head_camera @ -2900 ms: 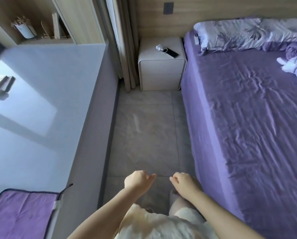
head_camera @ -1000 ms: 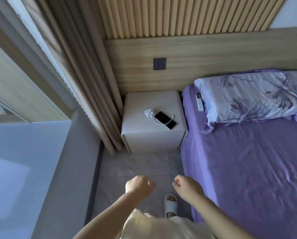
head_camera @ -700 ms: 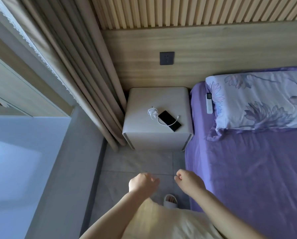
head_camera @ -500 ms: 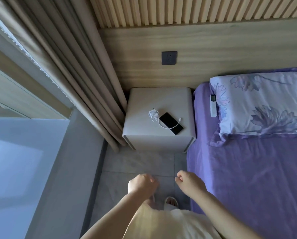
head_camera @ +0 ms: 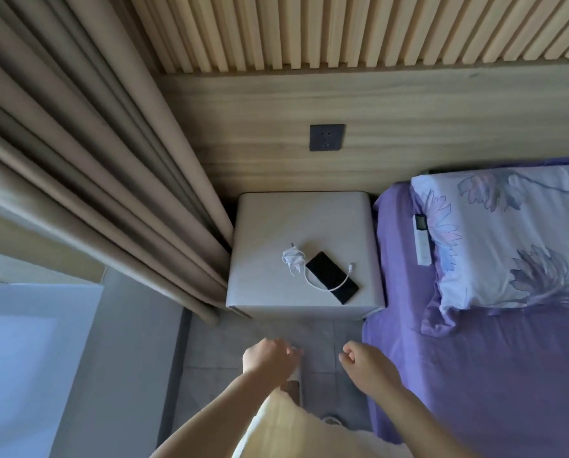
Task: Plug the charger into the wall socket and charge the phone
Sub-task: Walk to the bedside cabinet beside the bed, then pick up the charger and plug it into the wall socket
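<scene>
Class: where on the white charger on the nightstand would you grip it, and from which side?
Grip the charger by its blocky body, from above. It lies flat on the nightstand, prongs pointing away, cable trailing across the phone.

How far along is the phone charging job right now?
Nothing is done yet. The charger and phone lie on the nightstand, and the wall socket is empty. The left hand and right hand hold nothing, short of the nightstand. Left: pick up the charger, plug it in, connect the phone.
</scene>
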`<state>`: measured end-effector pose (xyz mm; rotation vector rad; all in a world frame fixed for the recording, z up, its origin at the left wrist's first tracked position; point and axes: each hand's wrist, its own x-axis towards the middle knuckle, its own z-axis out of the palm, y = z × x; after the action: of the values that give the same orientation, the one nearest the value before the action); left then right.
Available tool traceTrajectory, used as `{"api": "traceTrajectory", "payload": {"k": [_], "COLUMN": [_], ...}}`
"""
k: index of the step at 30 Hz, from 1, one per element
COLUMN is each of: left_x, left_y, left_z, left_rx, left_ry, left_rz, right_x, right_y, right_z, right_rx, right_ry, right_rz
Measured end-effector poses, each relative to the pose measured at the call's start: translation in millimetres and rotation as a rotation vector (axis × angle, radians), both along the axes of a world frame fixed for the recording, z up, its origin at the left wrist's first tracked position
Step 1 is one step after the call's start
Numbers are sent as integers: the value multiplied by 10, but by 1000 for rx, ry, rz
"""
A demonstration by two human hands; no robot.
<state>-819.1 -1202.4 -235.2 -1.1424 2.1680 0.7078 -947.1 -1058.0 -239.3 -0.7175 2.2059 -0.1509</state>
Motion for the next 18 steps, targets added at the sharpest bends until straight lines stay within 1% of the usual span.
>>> {"api": "traceTrajectory", "payload": {"k": [7, 12, 14, 18], "left_x": [-376, -734, -878, -1142], "left_y": [-769, -1136, -1274, -1530], "left_z": [-364, -676, -843, -1207], "left_rx": [44, 128, 165, 206], "left_ry": [-31, -19, 14, 143], "left_rz": [24, 126, 207, 344], "right_x": [-269, -548, -678, -929], "right_y": [-650, -1091, -1260, -1617], "right_z": [-282, -578, -751, -1097], "right_rx": [12, 17, -2, -53], "right_ry": [-50, -93, -117, -115], "right_rz": [-52, -78, -87, -56]}}
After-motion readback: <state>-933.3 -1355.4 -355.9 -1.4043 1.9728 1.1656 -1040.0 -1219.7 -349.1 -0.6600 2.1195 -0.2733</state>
